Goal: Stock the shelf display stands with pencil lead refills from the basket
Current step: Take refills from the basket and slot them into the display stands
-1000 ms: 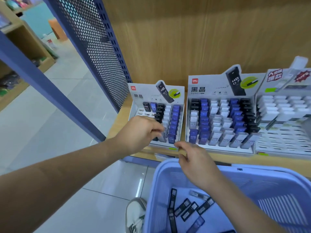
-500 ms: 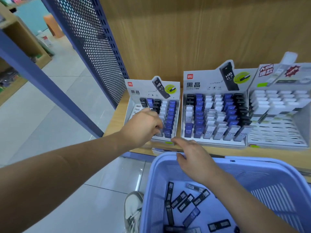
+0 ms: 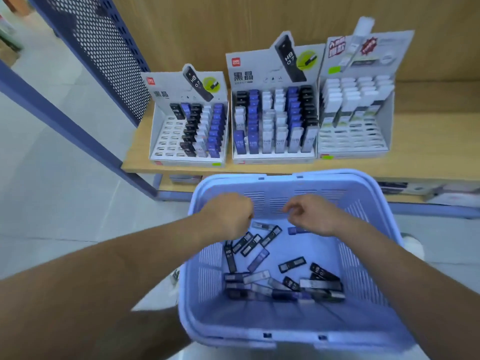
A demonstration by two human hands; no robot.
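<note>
A lilac plastic basket point(image 3: 285, 175) sits low in front of me with several loose black, blue and grey lead refills point(image 3: 291, 265) on its bottom. My left hand point(image 3: 230, 216) hovers over the basket's far left part, fingers curled, with nothing visible in them. My right hand point(image 3: 313, 216) hangs over the far right part, fingers loosely curled, and a blue refill point(image 3: 296, 230) lies just under its palm; a grip is not clear. On the shelf stand the small left display stand point(image 3: 166, 141) with empty slots, the full middle stand point(image 3: 272, 157) and the right stand point(image 3: 350, 145).
The wooden shelf point(image 3: 428, 157) carries the stands against a wood back wall. A blue perforated panel point(image 3: 104, 48) and a slanted blue post point(image 3: 78, 131) stand at the left. A lower shelf point(image 3: 415, 189) holds boxed goods. Tiled floor point(image 3: 52, 190) lies to the left.
Both hands have pulled back from the left stand and shelf edge and dropped down over the basket. The view has tilted down, showing more of the basket.
</note>
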